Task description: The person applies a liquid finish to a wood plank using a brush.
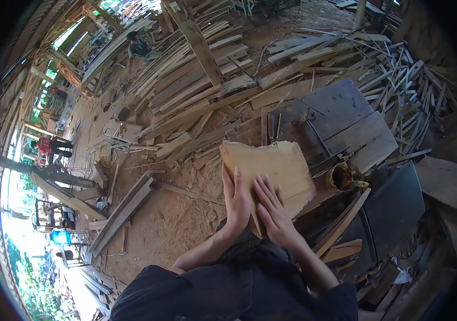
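Note:
A pale wooden board (271,163) with rough, uneven edges is in front of my body, tilted toward me. My left hand (236,202) presses along its left side, fingers straight and pointing away from me. Against the near part of the board's face lies my right hand (274,209), its fingers stretched out close together. The board sits between both hands. Whatever supports its underside is hidden. Just right of the board stands an open, stained tin (341,176) with something yellow at its rim.
A dark machine table (341,112) with a metal bar lies beyond the board. Wood strips (346,222) lean at my right beside a dark panel (394,208). Planks (124,214) and offcuts litter the sawdust floor. Two people, one in red (47,145), are farther off.

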The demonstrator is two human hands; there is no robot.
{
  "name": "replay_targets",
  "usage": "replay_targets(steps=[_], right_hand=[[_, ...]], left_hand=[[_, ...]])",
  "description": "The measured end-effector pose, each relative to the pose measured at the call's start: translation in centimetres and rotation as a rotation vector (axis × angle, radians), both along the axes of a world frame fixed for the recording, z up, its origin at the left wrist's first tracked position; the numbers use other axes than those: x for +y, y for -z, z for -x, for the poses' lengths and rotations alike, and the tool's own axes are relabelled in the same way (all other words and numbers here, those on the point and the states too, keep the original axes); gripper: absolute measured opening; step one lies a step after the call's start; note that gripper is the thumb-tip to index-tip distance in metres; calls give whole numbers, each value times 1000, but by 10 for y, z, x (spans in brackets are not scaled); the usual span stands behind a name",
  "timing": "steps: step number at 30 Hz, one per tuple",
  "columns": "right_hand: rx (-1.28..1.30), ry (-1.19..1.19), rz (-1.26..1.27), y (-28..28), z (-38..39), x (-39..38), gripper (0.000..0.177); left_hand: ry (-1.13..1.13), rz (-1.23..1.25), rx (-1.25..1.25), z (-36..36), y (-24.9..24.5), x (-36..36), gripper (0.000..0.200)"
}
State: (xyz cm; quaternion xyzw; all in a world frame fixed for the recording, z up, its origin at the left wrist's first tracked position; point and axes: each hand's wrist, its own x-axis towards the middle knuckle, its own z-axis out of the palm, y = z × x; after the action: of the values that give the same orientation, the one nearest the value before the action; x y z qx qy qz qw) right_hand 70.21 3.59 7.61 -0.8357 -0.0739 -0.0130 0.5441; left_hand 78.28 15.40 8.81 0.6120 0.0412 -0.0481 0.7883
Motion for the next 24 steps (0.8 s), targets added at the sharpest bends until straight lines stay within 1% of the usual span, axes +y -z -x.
replay_targets(steps=[1,2,3,4,5,6,7,8,10,11,13,15,16,17,18,20,21,23,24], right_hand=[[2,8,-3,8,19,-4,57],[59,50,-9,16,36,-8,57],[113,91,-13,24,43,-14,58],[109,98,-12,33,40,-19,58],[120,128,-36,48,34,-23,57],[131,157,-59,64,26,-27,57],[126,164,-59,79,11,-33,57],[160,194,-29,95,-13,-41,57],[235,247,18,135,-65,-59,58],[278,272,34,156,-92,-68,58],[393,341,88,178,-136,-86,61],[297,377,124,254,-173,-106,63],[319,391,118,256,-171,-105,63],[309,404,172,251,-172,-94,62],[294,418,234,239,-172,-83,62],[380,370,95,122,-127,-39,60],[223,333,133,102,-103,-15,58],[56,166,157,32,-45,13,57],[-28,97,145,16,-31,18,57]], left_hand=[[1,-58,10,-1,-3,0,58],[10,-61,11,0,-2,1,58],[3,-115,-12,1,0,2,60],[-5,-167,-38,1,3,2,61],[2,-167,-41,1,7,4,61],[12,-137,-51,1,12,6,65],[21,-108,-63,1,15,9,70],[26,-108,-69,1,16,10,70],[17,-183,-60,1,16,13,77],[20,-185,-64,1,17,15,77],[20,-192,-31,1,20,18,80],[37,-205,-38,0,13,17,79],[42,-212,-55,1,12,18,78],[65,-220,-39,3,13,19,78],[39,-207,-56,2,15,18,74],[21,-193,-58,3,17,15,71],[0,-170,-41,3,17,14,68],[-5,-153,-15,5,14,12,65],[-1,-129,-15,5,13,11,63]])
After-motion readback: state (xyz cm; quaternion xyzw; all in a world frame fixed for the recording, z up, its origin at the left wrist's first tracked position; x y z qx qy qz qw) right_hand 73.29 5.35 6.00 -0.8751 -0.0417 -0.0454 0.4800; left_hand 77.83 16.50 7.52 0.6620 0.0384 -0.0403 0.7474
